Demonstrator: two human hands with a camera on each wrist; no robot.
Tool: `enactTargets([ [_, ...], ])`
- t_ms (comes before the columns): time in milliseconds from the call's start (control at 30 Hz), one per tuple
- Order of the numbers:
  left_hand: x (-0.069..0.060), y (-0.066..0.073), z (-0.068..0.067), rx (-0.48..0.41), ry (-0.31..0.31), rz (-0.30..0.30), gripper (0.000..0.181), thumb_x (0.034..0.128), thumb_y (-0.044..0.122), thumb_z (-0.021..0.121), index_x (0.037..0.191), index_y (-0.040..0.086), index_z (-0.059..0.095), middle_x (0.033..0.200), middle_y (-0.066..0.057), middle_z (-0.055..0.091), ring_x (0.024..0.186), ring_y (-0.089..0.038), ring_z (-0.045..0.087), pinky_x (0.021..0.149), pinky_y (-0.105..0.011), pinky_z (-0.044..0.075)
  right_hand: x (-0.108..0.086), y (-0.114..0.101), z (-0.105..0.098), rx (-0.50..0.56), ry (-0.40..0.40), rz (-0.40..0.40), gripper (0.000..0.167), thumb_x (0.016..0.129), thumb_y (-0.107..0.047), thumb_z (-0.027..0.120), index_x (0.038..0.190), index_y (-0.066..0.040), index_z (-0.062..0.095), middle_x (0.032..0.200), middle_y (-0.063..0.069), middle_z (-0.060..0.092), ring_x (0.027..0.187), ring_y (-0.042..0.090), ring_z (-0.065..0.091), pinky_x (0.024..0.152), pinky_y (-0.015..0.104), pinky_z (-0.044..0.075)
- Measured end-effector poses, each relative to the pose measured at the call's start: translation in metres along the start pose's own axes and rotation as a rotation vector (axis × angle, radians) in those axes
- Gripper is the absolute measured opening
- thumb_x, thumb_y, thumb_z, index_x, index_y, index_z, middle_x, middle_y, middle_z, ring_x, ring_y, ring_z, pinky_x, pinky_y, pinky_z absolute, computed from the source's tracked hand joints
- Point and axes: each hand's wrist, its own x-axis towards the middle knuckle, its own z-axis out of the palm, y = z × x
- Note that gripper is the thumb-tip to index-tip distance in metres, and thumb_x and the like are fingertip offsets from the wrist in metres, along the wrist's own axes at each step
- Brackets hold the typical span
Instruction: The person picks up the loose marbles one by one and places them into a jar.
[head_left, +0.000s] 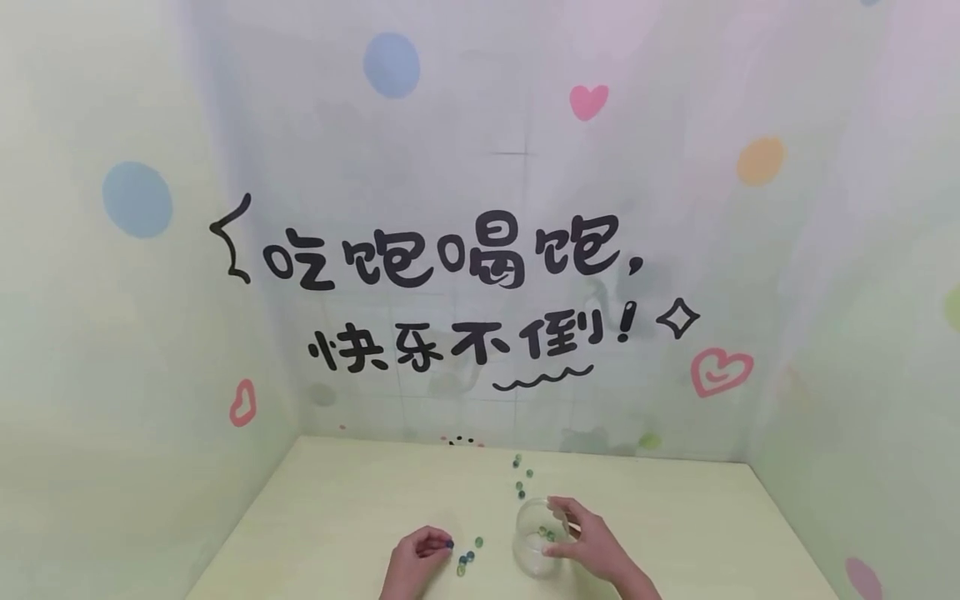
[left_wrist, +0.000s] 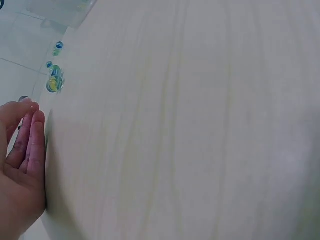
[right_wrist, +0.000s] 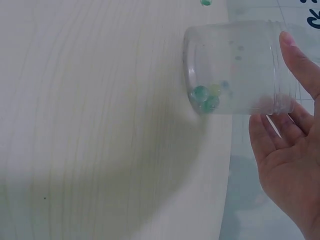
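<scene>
In the head view my left hand (head_left: 417, 560) pinches a dark blue marble (head_left: 450, 544) at its fingertips, low over the table. The left wrist view shows that hand (left_wrist: 24, 160) at its left edge, the marble mostly hidden by the fingers. Just to its right lie several loose marbles (head_left: 470, 555), blue and green. My right hand (head_left: 596, 546) grips a clear plastic jar (head_left: 528, 565) near its open mouth, thumb on one side and fingers on the other. A few green and yellowish marbles (right_wrist: 201, 93) sit at the jar's bottom, seen through its wall.
Behind the jar, more marbles (head_left: 529, 473) lie scattered towards the back of the pale wood-grain table (head_left: 337, 500). A printed curtain (head_left: 450, 167) with black lettering, dots and hearts encloses the table at the back and both sides.
</scene>
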Motion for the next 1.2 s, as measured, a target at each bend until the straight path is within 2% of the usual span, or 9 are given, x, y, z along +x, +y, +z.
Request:
enactTargets([
  [133, -0.001, 0.006, -0.003, -0.024, -0.013, -0.001, 0.019, 0.0848, 0.007, 0.075, 0.101, -0.001, 0.07, 0.093, -0.01, 0.075, 0.084, -0.015, 0.069, 0.071, -0.015, 0.054, 0.003, -0.002, 0.002, 0.007, -0.013, -0.004, 0.07, 0.084, -0.016, 0.08, 0.141, 0.003, 0.046, 0.141, 0.03, 0.053, 0.132, 0.047, 0.05, 0.105, 0.053, 0.049],
  [367, 0.003, 0.014, -0.001, -0.035, -0.036, 0.008, 0.02, 0.0851, 0.008, 0.075, 0.102, -0.001, 0.07, 0.094, -0.009, 0.075, 0.082, -0.011, 0.068, 0.071, -0.015, 0.054, 0.005, -0.007, 0.003, -0.009, -0.004, -0.004, 0.071, 0.082, -0.015, 0.081, 0.14, 0.004, 0.047, 0.139, 0.03, 0.053, 0.131, 0.048, 0.049, 0.105, 0.055, 0.048],
  [633, 0.006, 0.032, 0.004, -0.065, -0.073, 0.043, 0.019, 0.0852, 0.007, 0.076, 0.101, -0.001, 0.069, 0.099, -0.012, 0.075, 0.085, -0.013, 0.07, 0.074, -0.02, 0.059, 0.005, -0.01, 0.003, -0.019, 0.003, -0.003, 0.071, 0.081, -0.016, 0.082, 0.139, 0.005, 0.047, 0.139, 0.032, 0.053, 0.131, 0.05, 0.049, 0.106, 0.059, 0.047],
  [733, 0.008, 0.036, 0.006, -0.069, -0.066, 0.025, 0.019, 0.0843, 0.006, 0.076, 0.1, 0.0, 0.069, 0.098, -0.011, 0.075, 0.085, -0.013, 0.071, 0.073, -0.021, 0.059, 0.005, -0.009, 0.003, -0.021, 0.001, -0.009, 0.071, 0.081, -0.016, 0.082, 0.139, 0.006, 0.047, 0.139, 0.032, 0.053, 0.13, 0.05, 0.049, 0.106, 0.058, 0.047],
  [867, 0.008, 0.042, 0.008, -0.064, -0.042, 0.035, 0.02, 0.0839, 0.006, 0.077, 0.102, -0.001, 0.069, 0.098, -0.01, 0.075, 0.086, -0.014, 0.071, 0.074, -0.021, 0.06, 0.003, -0.01, 0.004, -0.021, -0.002, -0.022, 0.07, 0.082, -0.015, 0.082, 0.139, 0.006, 0.047, 0.139, 0.033, 0.052, 0.13, 0.05, 0.049, 0.106, 0.056, 0.047],
  [967, 0.006, 0.048, 0.009, -0.061, -0.041, 0.055, 0.02, 0.0838, 0.006, 0.077, 0.102, -0.001, 0.069, 0.097, -0.011, 0.075, 0.085, -0.014, 0.071, 0.075, -0.021, 0.06, 0.001, -0.01, 0.004, -0.015, -0.004, -0.026, 0.07, 0.082, -0.015, 0.081, 0.139, 0.007, 0.046, 0.139, 0.033, 0.052, 0.131, 0.051, 0.049, 0.106, 0.057, 0.047],
  [1200, -0.002, 0.065, 0.012, -0.092, -0.087, 0.082, 0.021, 0.084, 0.006, 0.077, 0.101, -0.003, 0.069, 0.096, -0.013, 0.075, 0.084, -0.015, 0.072, 0.073, -0.021, 0.061, -0.003, -0.005, 0.005, 0.018, -0.014, -0.018, 0.07, 0.083, -0.015, 0.08, 0.14, 0.006, 0.046, 0.14, 0.033, 0.051, 0.131, 0.05, 0.049, 0.105, 0.056, 0.048],
])
